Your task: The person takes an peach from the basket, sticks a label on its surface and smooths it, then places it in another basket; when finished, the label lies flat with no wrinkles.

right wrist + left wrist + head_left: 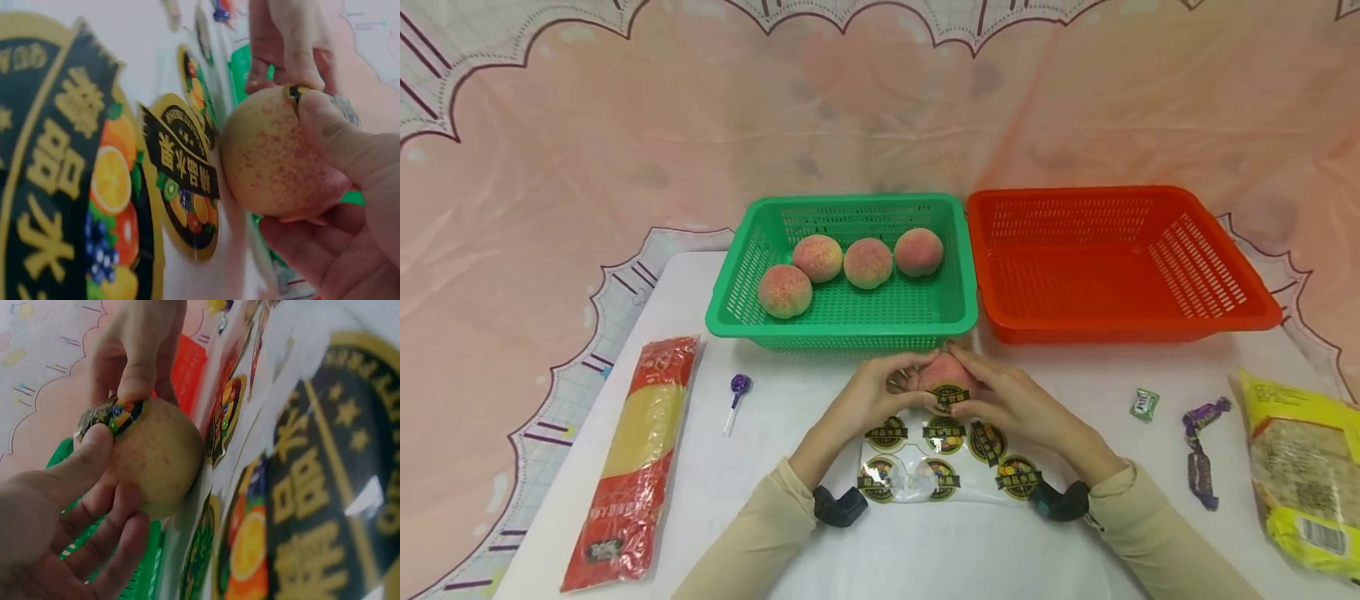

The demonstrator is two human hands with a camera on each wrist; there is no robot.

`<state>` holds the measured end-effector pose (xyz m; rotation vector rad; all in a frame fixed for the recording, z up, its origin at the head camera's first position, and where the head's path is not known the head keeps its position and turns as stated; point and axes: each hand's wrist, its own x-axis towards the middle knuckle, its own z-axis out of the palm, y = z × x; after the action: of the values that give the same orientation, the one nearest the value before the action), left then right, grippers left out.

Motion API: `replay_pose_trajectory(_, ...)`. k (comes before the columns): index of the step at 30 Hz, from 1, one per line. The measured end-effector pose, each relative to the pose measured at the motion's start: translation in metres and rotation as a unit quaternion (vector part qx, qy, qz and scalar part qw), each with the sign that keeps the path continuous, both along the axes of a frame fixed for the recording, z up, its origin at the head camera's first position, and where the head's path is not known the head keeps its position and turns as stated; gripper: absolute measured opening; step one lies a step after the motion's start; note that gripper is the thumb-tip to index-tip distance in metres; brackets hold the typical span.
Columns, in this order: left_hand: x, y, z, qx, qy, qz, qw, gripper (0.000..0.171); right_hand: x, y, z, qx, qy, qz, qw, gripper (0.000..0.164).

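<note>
A peach point(946, 371) is held between both hands over a sheet of fruit stickers point(979, 482). One black-and-gold round sticker point(119, 417) lies on the peach's skin. My left hand point(880, 387) grips the fruit from the left, its thumb pressing on the sticker. From the other side my right hand point(1015, 404) holds the same peach, and its thumb presses the sticker too. In the right wrist view, the peach's speckled underside point(281, 156) faces the sheet. Several stickers with Chinese lettering, such as one sticker point(942, 479), remain on the sheet.
Behind the hands, a green basket point(842, 329) holds several peaches; a red basket point(1120, 325) stands beside it. Left are a noodle-like packet point(640, 442) and a purple lollipop point(740, 385). Right are a green-wrapped candy point(1145, 404), purple-wrapped candies point(1201, 475) and a yellow bag point(1311, 475).
</note>
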<state>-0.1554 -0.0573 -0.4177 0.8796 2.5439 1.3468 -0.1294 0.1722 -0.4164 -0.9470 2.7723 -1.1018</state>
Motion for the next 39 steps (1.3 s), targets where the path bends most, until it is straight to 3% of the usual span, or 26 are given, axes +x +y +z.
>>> replay_pose_trajectory(3,0.002,0.001,-0.002,-0.017,0.008,0.006,0.9998,0.057,0.001,0.006,-0.007,-0.047,-0.066,0.007,0.997,0.076)
replay_pose_trajectory(6,0.003,0.003,-0.004,-0.025,0.000,0.006,0.9997,0.057,0.004,0.016,-0.014,-0.130,-0.142,-0.006,0.981,0.070)
replay_pose_trajectory(9,0.003,0.005,-0.004,0.002,-0.020,-0.005,0.9998,0.058,0.006,0.030,-0.016,-0.257,-0.179,-0.061,0.948,0.052)
replay_pose_trajectory(10,0.003,0.006,-0.004,0.012,-0.031,-0.007,0.9994,0.059,0.006,0.035,-0.015,-0.308,-0.182,-0.089,0.930,0.043)
replay_pose_trajectory(11,0.002,0.006,-0.004,0.024,-0.041,-0.012,0.9988,0.060,0.006,0.041,-0.014,-0.367,-0.188,-0.118,0.903,0.035)
replay_pose_trajectory(12,0.001,0.006,-0.005,0.033,-0.053,-0.014,0.9979,0.062,0.005,0.046,-0.013,-0.428,-0.191,-0.147,0.871,0.027)
replay_pose_trajectory(13,0.001,0.006,-0.006,0.044,-0.065,-0.018,0.9968,0.064,0.004,0.051,-0.012,-0.495,-0.194,-0.169,0.830,0.020)
replay_pose_trajectory(14,0.001,0.006,-0.006,0.052,-0.079,-0.022,0.9953,0.067,0.003,0.056,-0.012,-0.559,-0.199,-0.190,0.782,0.014)
replay_pose_trajectory(17,0.001,0.005,-0.009,0.047,-0.088,-0.025,0.9947,0.077,-0.002,0.068,-0.009,-0.735,-0.211,-0.212,0.608,0.008)
replay_pose_trajectory(19,0.001,0.005,-0.009,0.034,-0.076,-0.020,0.9963,0.082,-0.006,0.073,-0.007,-0.805,-0.202,-0.221,0.512,0.008)
replay_pose_trajectory(20,0.002,0.005,-0.009,0.025,-0.067,-0.014,0.9973,0.082,-0.009,0.075,-0.005,-0.831,-0.196,-0.222,0.470,0.008)
replay_pose_trajectory(22,0.002,0.006,-0.009,0.012,-0.051,0.002,0.9986,0.082,-0.013,0.080,-0.002,-0.862,-0.175,-0.228,0.418,0.012)
replay_pose_trajectory(24,0.002,0.008,-0.010,0.011,-0.047,0.014,0.9987,0.080,-0.015,0.085,0.003,-0.879,-0.151,-0.237,0.386,0.017)
replay_pose_trajectory(26,0.003,0.011,-0.011,0.017,-0.054,0.028,0.9980,0.078,-0.014,0.092,0.008,-0.887,-0.135,-0.242,0.369,0.023)
replay_pose_trajectory(29,0.005,0.015,-0.012,0.036,-0.063,0.037,0.9967,0.074,-0.011,0.101,0.014,-0.891,-0.135,-0.254,0.351,0.032)
replay_pose_trajectory(33,0.012,0.019,-0.005,0.055,-0.055,0.016,0.9968,0.070,-0.006,0.109,0.019,-0.894,-0.148,-0.266,0.329,0.041)
replay_pose_trajectory(36,0.021,0.023,0.016,0.069,-0.061,-0.014,0.9957,0.067,-0.005,0.112,0.021,-0.895,-0.149,-0.268,0.324,0.044)
replay_pose_trajectory(39,0.029,0.026,0.044,0.094,-0.076,-0.047,0.9916,0.064,-0.004,0.113,0.021,-0.889,-0.147,-0.276,0.334,0.043)
